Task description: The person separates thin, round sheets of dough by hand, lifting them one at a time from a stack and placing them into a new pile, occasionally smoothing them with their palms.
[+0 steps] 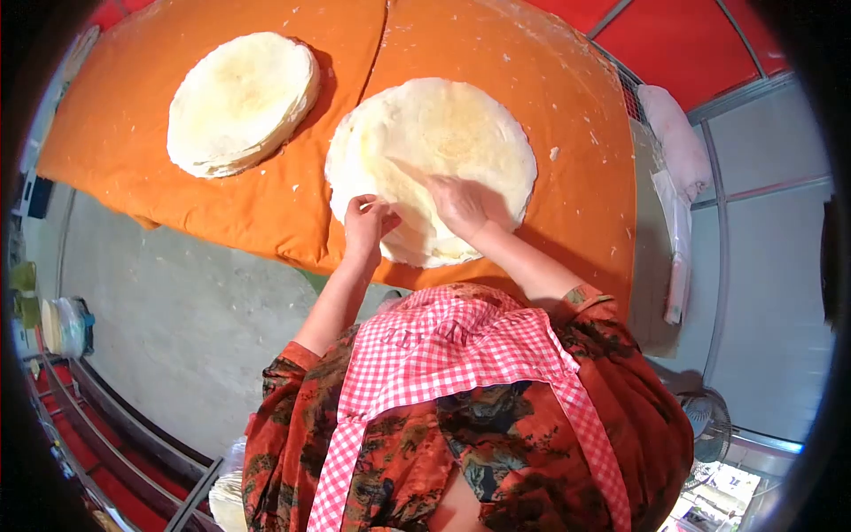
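Note:
A large round flatbread [452, 124], pale with a browned middle, lies on the orange cloth [292, 208] in front of me. Over its lower left edge is my left hand [368, 223], thumb and fingers pinched together; a small pale bit shows at the fingertips, too small to name. My right hand [461, 206] rests on the bread's lower right part, its fingers curled together and pointing left. What the right fingers hold, if anything, is hidden. A thick stack of round flatbreads [239, 102] sits farther left on the cloth.
Crumbs are scattered on the cloth. A rolled pinkish bundle [675, 142] and a white wrapped item [675, 239] lie beyond the table's right edge. A fan [705, 426] stands at lower right. Grey floor [177, 310] shows at left, with metal rails beyond.

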`<state>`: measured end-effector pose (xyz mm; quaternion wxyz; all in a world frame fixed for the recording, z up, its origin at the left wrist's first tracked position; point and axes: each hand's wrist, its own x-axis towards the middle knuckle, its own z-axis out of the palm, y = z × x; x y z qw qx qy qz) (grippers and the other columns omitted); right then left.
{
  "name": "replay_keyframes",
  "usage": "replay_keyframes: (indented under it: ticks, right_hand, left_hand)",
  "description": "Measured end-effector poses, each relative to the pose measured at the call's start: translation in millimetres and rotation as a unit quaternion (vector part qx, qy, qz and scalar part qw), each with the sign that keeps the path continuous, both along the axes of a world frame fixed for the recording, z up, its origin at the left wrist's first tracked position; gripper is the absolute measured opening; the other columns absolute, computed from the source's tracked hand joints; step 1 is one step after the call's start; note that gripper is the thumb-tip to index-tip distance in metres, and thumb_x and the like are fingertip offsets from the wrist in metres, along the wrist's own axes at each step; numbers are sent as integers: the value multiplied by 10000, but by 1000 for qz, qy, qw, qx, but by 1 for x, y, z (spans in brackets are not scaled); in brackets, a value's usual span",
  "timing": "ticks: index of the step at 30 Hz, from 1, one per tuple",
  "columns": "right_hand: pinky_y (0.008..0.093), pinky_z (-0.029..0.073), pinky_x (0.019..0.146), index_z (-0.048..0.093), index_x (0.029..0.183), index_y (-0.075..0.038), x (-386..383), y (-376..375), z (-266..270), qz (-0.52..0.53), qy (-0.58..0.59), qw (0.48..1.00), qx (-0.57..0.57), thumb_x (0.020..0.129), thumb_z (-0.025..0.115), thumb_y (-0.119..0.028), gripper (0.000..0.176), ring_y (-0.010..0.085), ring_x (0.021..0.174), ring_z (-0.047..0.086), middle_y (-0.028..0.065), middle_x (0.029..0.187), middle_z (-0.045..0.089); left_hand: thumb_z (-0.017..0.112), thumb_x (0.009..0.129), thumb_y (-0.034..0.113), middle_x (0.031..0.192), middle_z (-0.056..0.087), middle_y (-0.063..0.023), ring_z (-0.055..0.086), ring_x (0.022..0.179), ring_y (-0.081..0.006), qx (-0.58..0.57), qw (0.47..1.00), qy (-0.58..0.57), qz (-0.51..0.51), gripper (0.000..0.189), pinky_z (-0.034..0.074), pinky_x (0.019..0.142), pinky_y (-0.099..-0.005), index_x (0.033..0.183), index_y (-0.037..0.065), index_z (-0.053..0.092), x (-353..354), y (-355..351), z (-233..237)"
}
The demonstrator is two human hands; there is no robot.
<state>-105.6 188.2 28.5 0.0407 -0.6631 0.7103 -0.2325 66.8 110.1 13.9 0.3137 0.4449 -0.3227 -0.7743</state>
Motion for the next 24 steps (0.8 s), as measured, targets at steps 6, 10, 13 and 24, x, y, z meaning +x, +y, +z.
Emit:
replay_keyframes:
  ticks: [6, 10, 13, 24]
  right_hand:
    - [413, 446, 879, 586, 1028, -11, 32, -8, 4, 6, 23, 999, -43, 880, 492, -123, 208, 329, 1023, 539, 145, 1058, 589]
    - [425, 415, 947, 524, 1101, 53, 29, -5, -10, 4, -45, 999, 7, 884, 525, -153, 299, 367, 1083, 508, 209, 1113, 550]
    - [437, 408, 956, 537, 1070, 67, 38, -1, -8, -6, -38, 999, -17, 867, 538, -148, 296, 378, 1109, 498, 247, 1138, 540]
    - [365, 503, 636, 698, 980, -123, -86, -60, 153, -86, -130, 987, 42, 867, 484, -128, 242, 221, 703, 662, 130, 764, 680]
  left_hand:
    - [500, 889, 56, 896, 595, -119, 635, 775, -236, 52, 992, 74, -87, 116, 569, 748, -347, 987, -3, 482, -11, -3, 1]
    - [502, 893, 84, 897, 595, -108, 626, 792, -228, 55, 992, 80, -78, 127, 556, 732, -355, 996, 11, 491, -11, -4, 4]
    - [504, 892, 92, 891, 595, -85, 613, 788, -197, 75, 990, 98, -67, 135, 529, 672, -327, 1015, 37, 514, -10, -4, 11]
    - [619, 828, 82, 1027, 580, -123, 571, 829, -190, -323, 914, -242, 39, 309, 482, 758, -300, 1123, 0, 572, -15, 6, -32]
